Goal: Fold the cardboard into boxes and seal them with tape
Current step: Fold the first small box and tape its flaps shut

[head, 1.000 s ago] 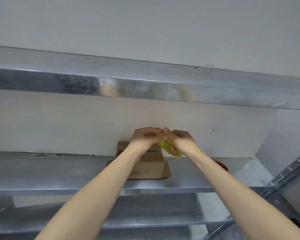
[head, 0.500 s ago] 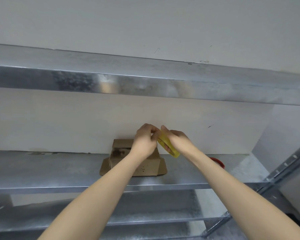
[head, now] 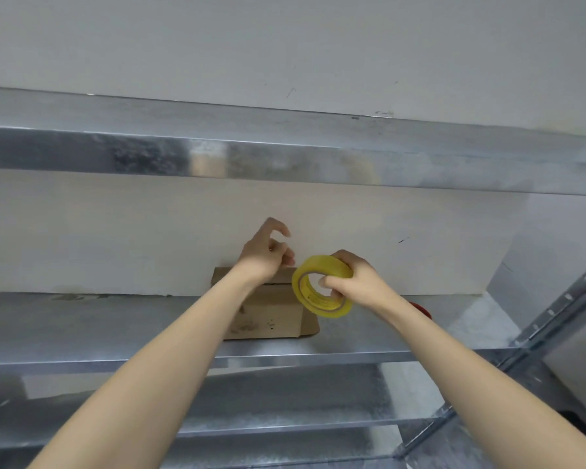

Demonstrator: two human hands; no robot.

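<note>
Right hand grips tape roll; left hand curled, hold unclear, forearm masking cardboard box; red item right.

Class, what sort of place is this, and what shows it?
Probably a storeroom or packing area: metal shelving, a cardboard box on it, a tape roll in the right hand.

Storeroom/stock area: galv. steel shelf racking w/ slotted upright, bare white wall.
</note>
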